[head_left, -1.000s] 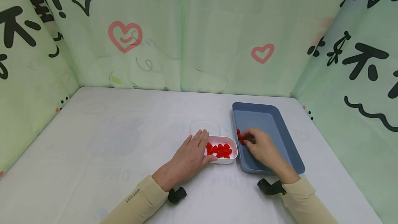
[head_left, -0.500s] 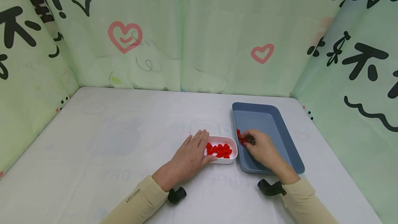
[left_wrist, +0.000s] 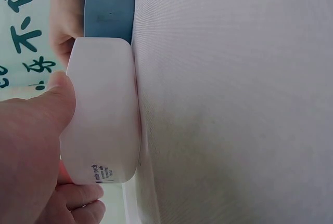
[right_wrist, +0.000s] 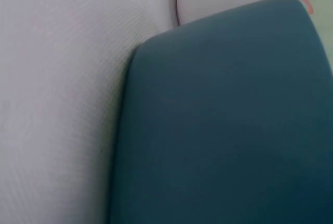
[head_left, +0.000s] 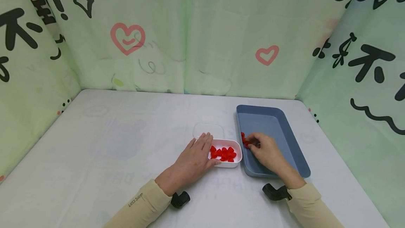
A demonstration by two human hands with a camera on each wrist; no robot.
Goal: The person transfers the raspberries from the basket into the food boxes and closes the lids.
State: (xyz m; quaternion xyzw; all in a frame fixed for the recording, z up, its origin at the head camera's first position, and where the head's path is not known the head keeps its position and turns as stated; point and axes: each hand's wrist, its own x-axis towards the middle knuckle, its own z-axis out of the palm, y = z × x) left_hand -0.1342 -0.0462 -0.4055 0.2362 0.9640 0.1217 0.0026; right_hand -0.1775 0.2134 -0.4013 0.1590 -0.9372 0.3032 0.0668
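A small white box (head_left: 234, 164) stands left of the blue-grey tray (head_left: 291, 140), with several small red pieces (head_left: 224, 154) inside. My left hand (head_left: 194, 157) holds the box at its left end. Its thumb (left_wrist: 63, 94) lies on the near rim and the fingers lie over the far left side. Over the tray's left part, my right hand (head_left: 267, 150) has its thumb and forefinger at a few red pieces (head_left: 243, 137) along the left wall, pinching one there. The fingertips partly hide these pieces. The right wrist view shows mostly the tray's outer wall (right_wrist: 223, 109).
A clear lid (head_left: 208, 128) lies flat behind the box, partly covered by the left fingers. Box and tray stand close side by side on the white tablecloth (head_left: 110, 143). Green printed curtains (head_left: 202, 34) enclose the table at the back and both sides.
Over the last second my right hand has shifted slightly downward at the red pieces, its thumb and forefinger drawing closer together. The left hand and the box stay where they were.
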